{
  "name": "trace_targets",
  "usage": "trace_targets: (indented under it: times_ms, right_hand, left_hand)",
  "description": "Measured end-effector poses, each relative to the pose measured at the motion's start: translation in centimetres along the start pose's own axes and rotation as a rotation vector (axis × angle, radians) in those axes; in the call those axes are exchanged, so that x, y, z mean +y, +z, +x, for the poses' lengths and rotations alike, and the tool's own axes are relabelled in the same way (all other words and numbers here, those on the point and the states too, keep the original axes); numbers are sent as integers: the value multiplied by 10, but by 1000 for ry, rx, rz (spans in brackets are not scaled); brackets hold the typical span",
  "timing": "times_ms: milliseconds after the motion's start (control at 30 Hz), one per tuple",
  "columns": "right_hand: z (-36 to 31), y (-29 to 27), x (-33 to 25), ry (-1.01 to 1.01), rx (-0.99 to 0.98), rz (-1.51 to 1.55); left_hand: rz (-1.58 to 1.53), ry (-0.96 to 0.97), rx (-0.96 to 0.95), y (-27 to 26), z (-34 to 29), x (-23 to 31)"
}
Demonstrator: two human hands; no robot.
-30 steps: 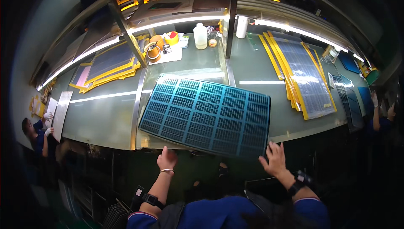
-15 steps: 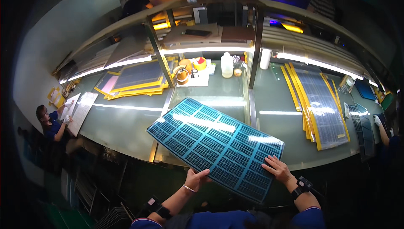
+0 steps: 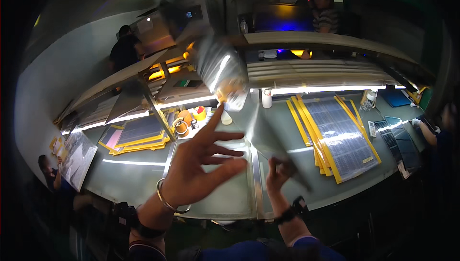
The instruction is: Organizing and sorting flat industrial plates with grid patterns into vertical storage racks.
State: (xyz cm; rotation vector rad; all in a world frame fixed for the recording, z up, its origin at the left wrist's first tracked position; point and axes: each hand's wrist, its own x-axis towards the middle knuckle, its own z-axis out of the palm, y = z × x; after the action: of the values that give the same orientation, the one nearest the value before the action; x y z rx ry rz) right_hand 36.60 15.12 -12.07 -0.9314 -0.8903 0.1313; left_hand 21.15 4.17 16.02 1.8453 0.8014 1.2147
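A large flat panel (image 3: 225,76), blue-gridded in the earlier frames, is now a motion-blurred grey sheet standing almost on edge above the grey-green workbench (image 3: 134,174). It runs from upper centre down to my right hand (image 3: 280,174), which grips its lower edge. My left hand (image 3: 201,165) is raised in front of the panel with its fingers spread and holds nothing. A metal bangle is on my left wrist and a dark watch on my right.
Yellow-framed panel stacks lie at right (image 3: 338,136) and at left (image 3: 139,134). Tape rolls and small containers (image 3: 189,117) and a white bottle (image 3: 266,99) stand at the back. Other people work at the left (image 3: 48,174), right (image 3: 433,129) and behind the shelf (image 3: 125,45).
The panel, held flat by both hands at the bench's front edge, has swung up almost on edge. My left hand has let go and opened. My right hand still holds it.
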Motion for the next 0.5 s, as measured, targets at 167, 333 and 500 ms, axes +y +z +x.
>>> trace_targets:
  times_ms: [167, 333, 500]
  right_hand:
    - [153, 82, -29, 255, 211, 669]
    - [298, 122, -33, 357, 169, 735]
    - [383, 170, 74, 386, -79, 721]
  left_hand:
    - [523, -5, -288, -23, -7, -36]
    - [343, -504, -154, -127, -81, -126]
    - [20, -674, 152, -231, -164, -190]
